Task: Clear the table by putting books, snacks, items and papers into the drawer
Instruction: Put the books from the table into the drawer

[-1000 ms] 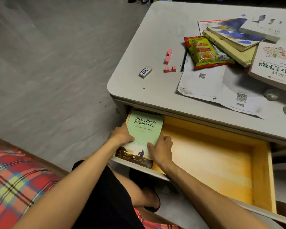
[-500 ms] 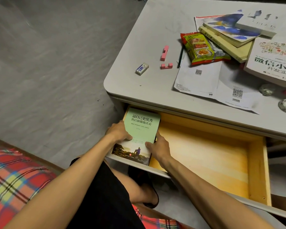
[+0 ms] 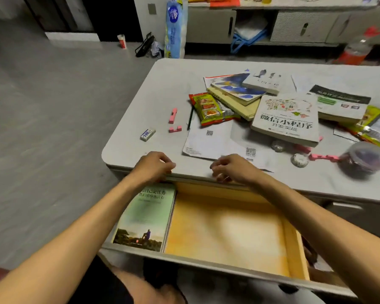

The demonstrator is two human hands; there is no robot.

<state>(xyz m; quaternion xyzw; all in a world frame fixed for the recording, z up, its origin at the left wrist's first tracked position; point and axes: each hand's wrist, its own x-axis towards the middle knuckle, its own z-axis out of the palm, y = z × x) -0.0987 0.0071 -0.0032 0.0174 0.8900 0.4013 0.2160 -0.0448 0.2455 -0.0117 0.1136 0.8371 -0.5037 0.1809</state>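
A green book [image 3: 145, 218] lies flat at the left end of the open yellow drawer [image 3: 292, 244]. My left hand [image 3: 151, 166] and my right hand [image 3: 228, 168] hover over the table's front edge above the drawer, fingers loosely curled, holding nothing. On the grey table [image 3: 140, 88] lie a white book with large characters [image 3: 287, 119], a stack of books [image 3: 239, 93], a snack bag [image 3: 208, 108], printed papers [image 3: 208, 141], pink blocks [image 3: 173, 120] and a small white eraser box [image 3: 147, 134].
Further right on the table are another book [image 3: 340, 104], a yellow-green snack packet [image 3: 369, 126], round wrapped sweets [image 3: 298, 160], a pink block chain [image 3: 323, 156] and a dark lidded tub [image 3: 364, 159]. A low cabinet [image 3: 208, 25] stands behind; grey floor lies to the left.
Both hands have let go of the green book, which now lies in the drawer, and have risen to the table's front edge. The view has tilted up.
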